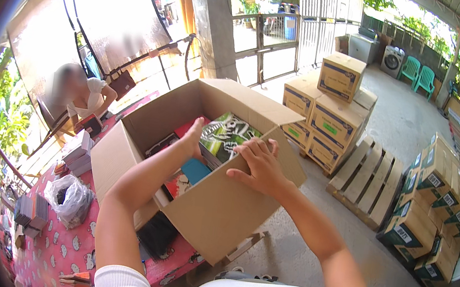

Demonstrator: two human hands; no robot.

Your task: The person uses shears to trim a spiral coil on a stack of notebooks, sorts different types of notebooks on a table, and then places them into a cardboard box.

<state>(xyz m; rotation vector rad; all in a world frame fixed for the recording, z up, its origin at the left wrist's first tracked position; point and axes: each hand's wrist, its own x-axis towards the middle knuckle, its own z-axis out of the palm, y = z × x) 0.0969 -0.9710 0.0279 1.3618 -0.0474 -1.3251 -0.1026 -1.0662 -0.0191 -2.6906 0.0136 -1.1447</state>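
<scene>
A large open cardboard box (221, 217) stands in front of me at the edge of the table, its flaps spread outward. Inside lies a stack of books or notebooks (228, 134) with a green cover and a white skeleton-like drawing. Against the stack's left side rests my left hand (193, 141), fingers straight and holding nothing. My right hand (260, 164) lies over the stack's near right corner by the box wall, fingers stretched and thumb apart. Between my arms, a blue item (196, 171) and a red-and-white one (177, 185) show in the box; the rest is partly hidden.
The pink patterned tablecloth (65, 249) carries a plastic bag (69, 199) and stacks of books (32, 214). A person (89, 95) sits at the far left. Closed cartons (333, 119), a wooden pallet (366, 180) and more cartons (434, 209) stand to the right.
</scene>
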